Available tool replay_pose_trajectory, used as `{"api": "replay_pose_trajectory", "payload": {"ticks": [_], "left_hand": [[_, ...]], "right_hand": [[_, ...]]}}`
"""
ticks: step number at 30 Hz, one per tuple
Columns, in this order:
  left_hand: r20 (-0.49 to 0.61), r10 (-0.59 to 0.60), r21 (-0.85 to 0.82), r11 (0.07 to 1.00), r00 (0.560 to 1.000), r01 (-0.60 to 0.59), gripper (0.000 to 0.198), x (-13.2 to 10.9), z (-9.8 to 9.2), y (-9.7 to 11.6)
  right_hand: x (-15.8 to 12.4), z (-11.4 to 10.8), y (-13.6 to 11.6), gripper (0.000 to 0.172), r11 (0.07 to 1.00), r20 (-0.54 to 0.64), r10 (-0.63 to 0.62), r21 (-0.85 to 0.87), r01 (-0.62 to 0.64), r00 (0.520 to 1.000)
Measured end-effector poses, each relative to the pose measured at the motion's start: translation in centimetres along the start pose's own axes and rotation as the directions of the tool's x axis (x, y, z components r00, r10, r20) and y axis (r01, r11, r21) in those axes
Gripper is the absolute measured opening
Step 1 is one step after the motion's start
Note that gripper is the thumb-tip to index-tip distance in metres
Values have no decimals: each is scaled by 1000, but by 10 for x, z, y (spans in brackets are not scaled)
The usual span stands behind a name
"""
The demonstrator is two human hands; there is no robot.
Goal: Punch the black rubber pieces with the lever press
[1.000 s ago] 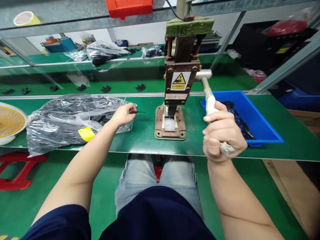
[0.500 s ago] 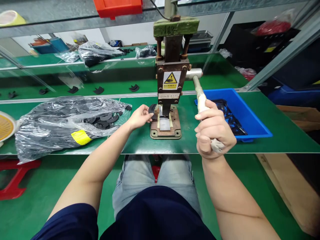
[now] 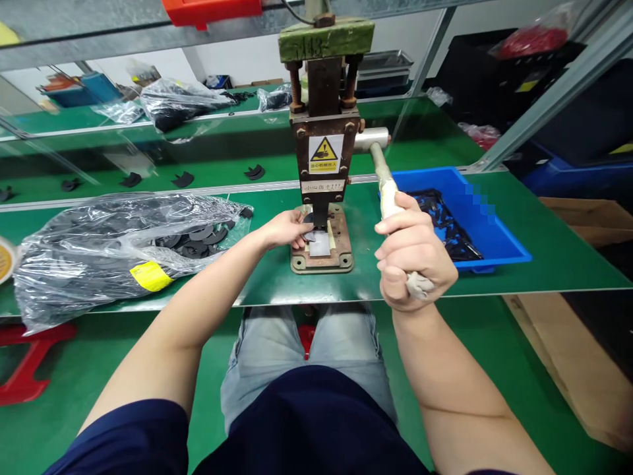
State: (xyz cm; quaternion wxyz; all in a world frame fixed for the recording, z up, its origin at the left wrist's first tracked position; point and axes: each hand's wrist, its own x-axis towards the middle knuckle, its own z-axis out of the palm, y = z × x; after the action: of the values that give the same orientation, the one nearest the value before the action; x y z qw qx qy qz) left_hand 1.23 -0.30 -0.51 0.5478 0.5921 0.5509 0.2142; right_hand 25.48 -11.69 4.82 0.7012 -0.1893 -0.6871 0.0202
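Pinched in my left hand (image 3: 291,229) is a curved black plastic piece (image 3: 309,220), held at the left side of the press ram, over the base. My fingers hide part of it. My right hand (image 3: 418,254) is wrapped round the tape-covered lever (image 3: 388,188) of the hand press (image 3: 324,155). Below the ram, a pale plate (image 3: 320,244) sits on the brown metal base (image 3: 341,245). To the left lies a clear plastic bag (image 3: 93,237) with many curved black pieces (image 3: 195,243) showing at its mouth.
A blue bin (image 3: 504,237) with black parts stands right of the press. Several black pieces (image 3: 182,179) lie in a row along the strip behind. A metal shelf beam (image 3: 109,33) with a red bin (image 3: 212,9) crosses above. The green table (image 3: 267,287) ends before my lap.
My left hand has moved the black piece rightward, in closer to the ram. My right hand keeps its grip on the lever. The whole view has shifted slightly.
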Motion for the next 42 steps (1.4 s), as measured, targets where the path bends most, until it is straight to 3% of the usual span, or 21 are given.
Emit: {"api": "replay_pose_trajectory", "payload": {"ticks": [8, 13, 20, 23, 27, 29, 31, 33, 35, 39, 42], "left_hand": [[25, -166, 13, 986, 986, 166, 31, 8, -3, 5], [-2, -204, 20, 979, 979, 204, 25, 11, 3, 10], [-9, -246, 41, 968, 969, 246, 22, 9, 7, 22], [-28, -176, 2, 984, 984, 176, 22, -1, 14, 19], [15, 100, -65, 993, 995, -99, 26, -21, 13, -1], [25, 215, -5, 977, 976, -215, 23, -31, -3, -19], [-83, 244, 206, 953, 966, -223, 21, -37, -32, -40], [-289, 225, 492, 869, 930, -57, 19, -39, -68, -61], [-412, 218, 680, 720, 885, 139, 23, -38, -104, -77], [-476, 130, 808, 457, 870, 373, 36, -29, -153, -88], [-484, 133, 839, 351, 865, 415, 47, -24, -171, -84]], "right_hand": [[1, 4, 1, 29, 1000, -54, -15, -5, 14, 998], [-1, 4, 0, 34, 999, -56, 24, -39, -26, 998], [0, 3, 3, 30, 1000, -50, -16, -19, 15, 999], [1, 1, 4, 30, 999, -26, -46, -4, 46, 999], [3, 2, 8, 31, 997, -51, -77, -3, 77, 996], [3, 5, 11, 35, 997, -96, -81, 5, 82, 992], [2, 8, 13, 40, 998, -141, -57, 10, 59, 988], [0, 9, 14, 43, 1000, -163, -27, 7, 29, 986], [0, 10, 14, 47, 1000, -165, -20, 3, 21, 986], [-1, 10, 14, 53, 1000, -182, -27, 3, 28, 983], [-1, 9, 15, 53, 999, -189, -33, 1, 34, 981]]}}
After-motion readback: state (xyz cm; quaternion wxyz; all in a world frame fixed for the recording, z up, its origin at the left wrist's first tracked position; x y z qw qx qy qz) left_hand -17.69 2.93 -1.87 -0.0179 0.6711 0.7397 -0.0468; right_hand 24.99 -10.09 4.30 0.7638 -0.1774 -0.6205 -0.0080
